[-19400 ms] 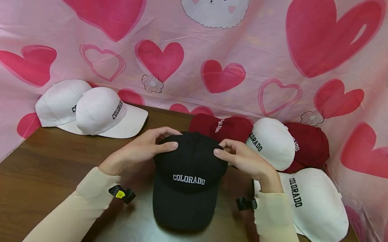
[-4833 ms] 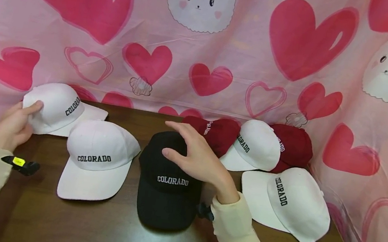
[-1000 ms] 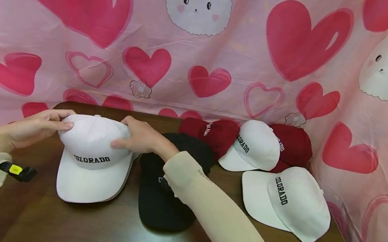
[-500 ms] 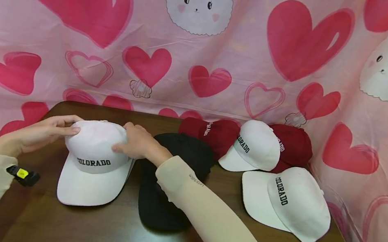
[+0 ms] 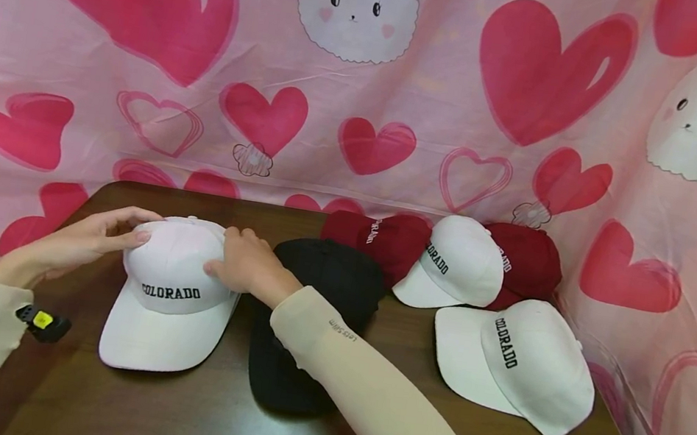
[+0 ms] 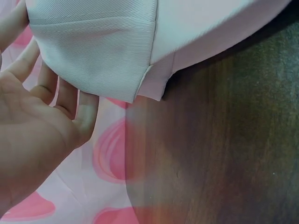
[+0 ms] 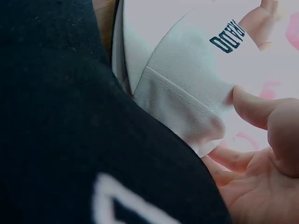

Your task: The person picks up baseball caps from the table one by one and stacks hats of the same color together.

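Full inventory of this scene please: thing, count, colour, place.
Table: 1, brown, under the caps
Backdrop: 1, pink with hearts and rabbit faces, behind the table and at its sides
White cap between the hands: 1 plainly visible, white, left; can't tell whether another is nested beneath
Black cap: 1, black, centre, partly hidden by the right arm
Red caps: 2, dark red, back right
Other white caps: 2, white, one between the red caps, one nearer, right
Wrist device: 1, black with yellow label, left wrist
Sleeves: 2, cream
Left hand, right hand: 1 each, bare, gripping the left white cap
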Demonstrator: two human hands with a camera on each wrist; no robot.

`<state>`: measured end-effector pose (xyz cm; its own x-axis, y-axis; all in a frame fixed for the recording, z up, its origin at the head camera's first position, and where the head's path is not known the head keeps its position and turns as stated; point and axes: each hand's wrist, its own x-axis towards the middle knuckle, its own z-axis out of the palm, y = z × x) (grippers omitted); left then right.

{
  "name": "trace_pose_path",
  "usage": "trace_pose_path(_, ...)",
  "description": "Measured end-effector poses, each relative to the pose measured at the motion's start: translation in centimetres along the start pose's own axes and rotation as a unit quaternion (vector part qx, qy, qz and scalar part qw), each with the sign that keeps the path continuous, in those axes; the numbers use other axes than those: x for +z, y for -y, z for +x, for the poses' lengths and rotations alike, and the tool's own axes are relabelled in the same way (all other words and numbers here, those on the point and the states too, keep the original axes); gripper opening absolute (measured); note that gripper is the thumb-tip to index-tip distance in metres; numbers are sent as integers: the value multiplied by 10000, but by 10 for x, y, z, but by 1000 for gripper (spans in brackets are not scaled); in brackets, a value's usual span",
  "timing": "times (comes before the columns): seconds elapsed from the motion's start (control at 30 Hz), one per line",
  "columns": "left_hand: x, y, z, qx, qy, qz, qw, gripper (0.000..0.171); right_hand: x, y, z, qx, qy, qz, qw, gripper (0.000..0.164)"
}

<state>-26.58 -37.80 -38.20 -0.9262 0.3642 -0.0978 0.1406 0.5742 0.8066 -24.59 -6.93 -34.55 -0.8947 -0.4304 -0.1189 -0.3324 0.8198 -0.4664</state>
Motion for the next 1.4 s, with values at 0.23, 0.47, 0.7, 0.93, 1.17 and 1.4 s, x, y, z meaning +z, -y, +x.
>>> trace_pose_path(0.23, 0, 2, 0, -27, -93, 210, 9997, 51, 5, 0, 1, 6, -178, -189, 9997, 61)
trace_pose_path(0.47, 0, 3, 0, -65, -126, 299, 9995, 55, 11, 0, 1, -35, -450, -341, 9984, 55)
trace_pose_path(0.7, -1, 7, -1, -172, -130, 374, 9991, 56, 5, -1, -3, -179, -430, -531, 9975, 49)
trace_pose_path(0.93, -6, 1, -5, -154, -193, 625, 9977, 56, -35, -15, -33, -954, -460, -114, 9943, 56)
trace_pose_path(1.17, -8, -18, -11, 134, -766, 1095, 9909, 57, -80, -55, -73, -1265, -932, 531, 9861, 55)
trace_pose_path(1.4, 6, -56, -12, 610, -1401, 1343, 9791, 53, -113, -121, -125, -1082, -1809, 1010, 9723, 52)
